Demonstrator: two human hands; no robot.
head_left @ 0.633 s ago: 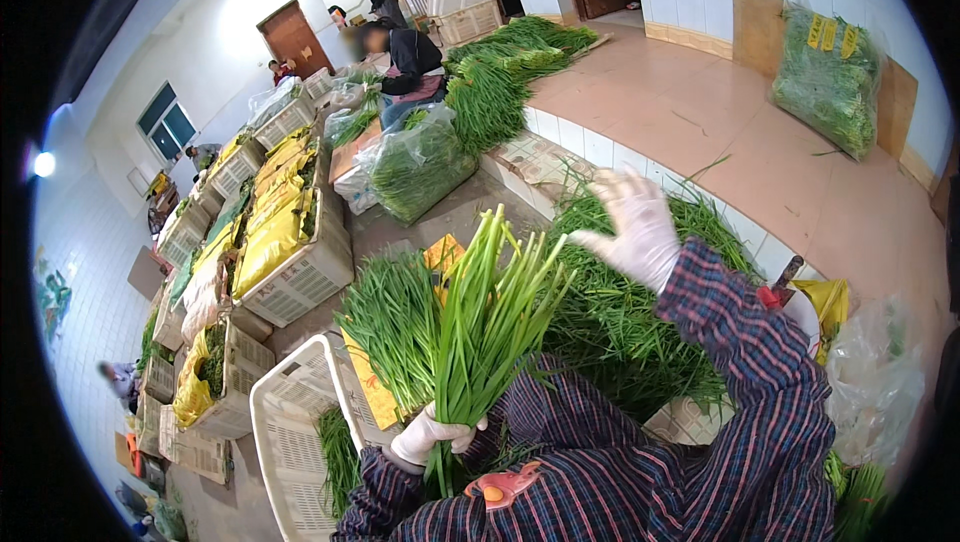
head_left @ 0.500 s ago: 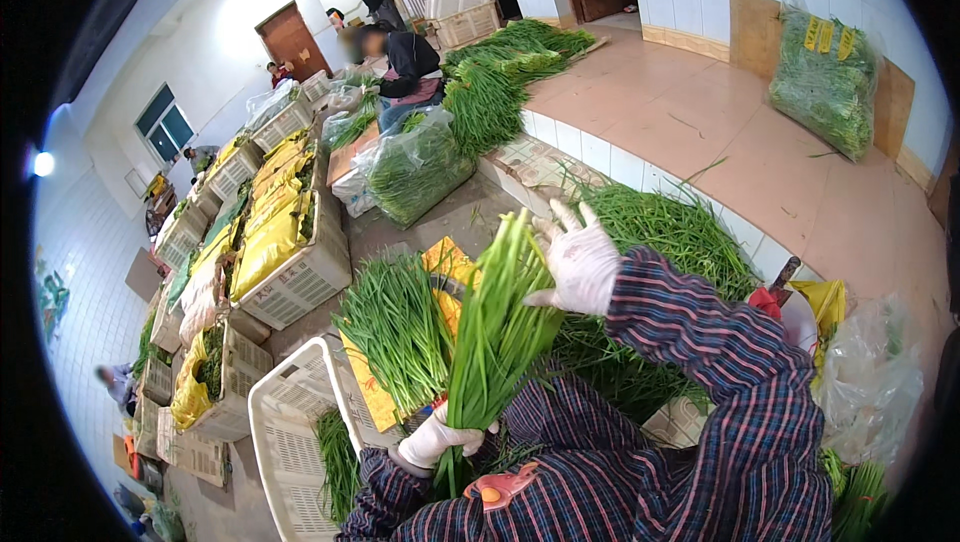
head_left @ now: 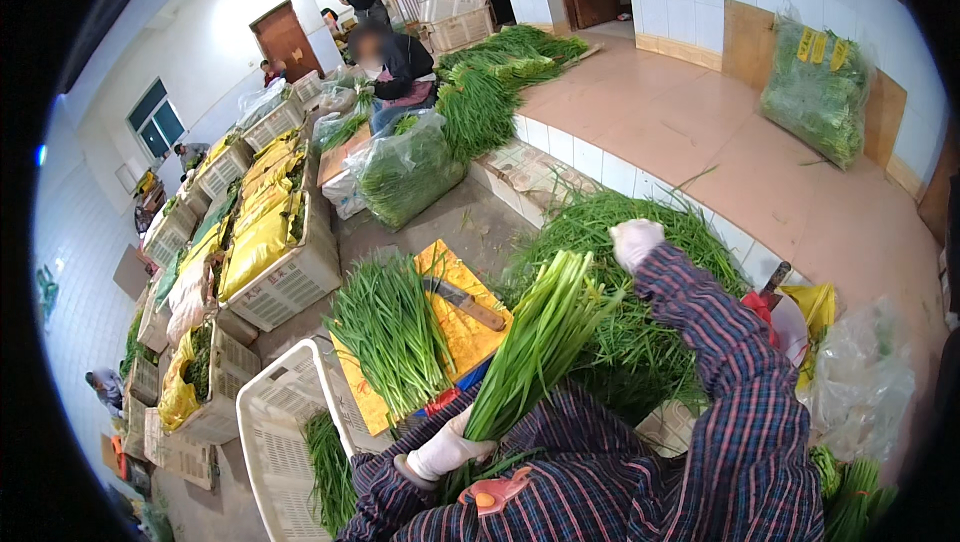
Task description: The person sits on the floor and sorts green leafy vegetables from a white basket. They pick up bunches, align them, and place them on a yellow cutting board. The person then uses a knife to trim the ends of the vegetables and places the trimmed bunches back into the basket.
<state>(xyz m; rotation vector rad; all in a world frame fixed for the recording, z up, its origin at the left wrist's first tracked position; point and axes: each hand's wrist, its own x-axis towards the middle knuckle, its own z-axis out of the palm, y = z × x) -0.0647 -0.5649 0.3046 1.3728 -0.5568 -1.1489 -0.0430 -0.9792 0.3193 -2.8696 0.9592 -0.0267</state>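
Observation:
Low in front of me, my left hand (head_left: 450, 446), in a pale glove, is wrapped round the lower part of a bunch of green chives (head_left: 540, 342). The bunch leans up and right, its pale ends at the top. My right hand (head_left: 637, 243), gloved too, is closed against a big loose heap of chives (head_left: 640, 332) on the right; whether stalks are in its fingers is hidden. Left of the held bunch, cut chives (head_left: 385, 327) lie side by side on a yellow board (head_left: 465, 337). A knife (head_left: 467, 304) with a wooden handle rests on that board.
A white plastic crate (head_left: 290, 412) with chives inside stands at my left. Filled crates (head_left: 285, 287) with yellow covers line the left side. A bagged bundle (head_left: 415, 177) lies ahead. A tiled ledge (head_left: 650, 112) runs along the right. Plastic bags (head_left: 860, 372) lie far right.
My right hand has moved from beside the bunch's top, fingers spread, rightward to the heap and closed. The bunch in my left hand has tilted right, uncovering the knife.

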